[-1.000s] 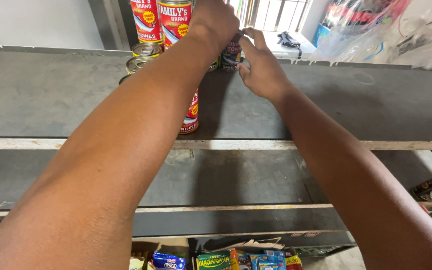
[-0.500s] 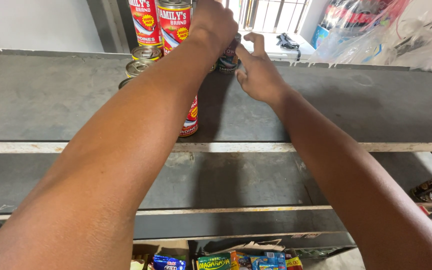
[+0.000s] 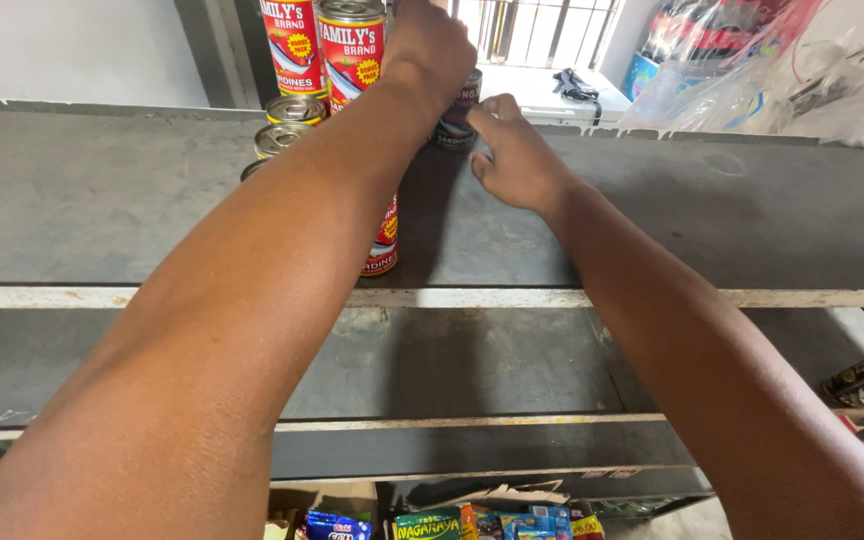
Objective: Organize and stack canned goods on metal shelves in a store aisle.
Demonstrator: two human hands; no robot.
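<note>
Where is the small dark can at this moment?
In the head view, the small dark can stands at the back of the grey shelf, near the top centre, between the left hand and the right hand, right of the tall red cans.

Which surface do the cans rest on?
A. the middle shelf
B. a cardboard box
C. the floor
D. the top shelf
D: the red cans and the dark can between the left hand and right hand all stand on the top shelf.
</note>
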